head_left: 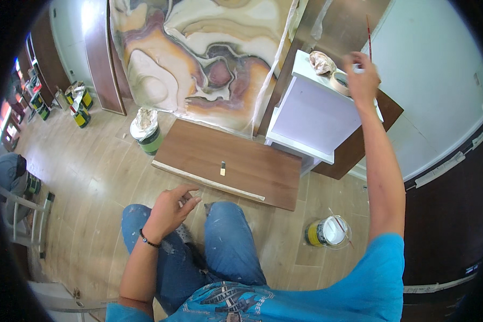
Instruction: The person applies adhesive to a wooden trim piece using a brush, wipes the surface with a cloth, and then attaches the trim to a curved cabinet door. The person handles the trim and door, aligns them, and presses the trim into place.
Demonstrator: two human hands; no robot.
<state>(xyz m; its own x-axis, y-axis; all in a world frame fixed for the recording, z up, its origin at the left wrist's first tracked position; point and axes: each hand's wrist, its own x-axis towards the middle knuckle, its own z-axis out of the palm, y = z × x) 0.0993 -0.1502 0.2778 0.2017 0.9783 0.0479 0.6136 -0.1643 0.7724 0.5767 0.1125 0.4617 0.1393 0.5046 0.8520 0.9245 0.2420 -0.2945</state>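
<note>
Here's our right hand [362, 80] up over the white cabinet [319, 110], fingers curled, a bit of white [358, 68] showing among them; whether they grip that or the red stick [368, 35] rising alongside, we can't tell. Tape [339, 83] and rag [322, 63] sit on top, just beside. Our left hand [169, 212], loosely open, holds nothing visible, near the brown board [239, 155].

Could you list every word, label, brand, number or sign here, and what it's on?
Blue T-shirt: printed lettering on the front, which I won't copy out.
Yellow-and-dark can, lower right: label too small to read.
Green can beside the brown board: too blurred to read.
Cans at far left: too small to read.
</note>
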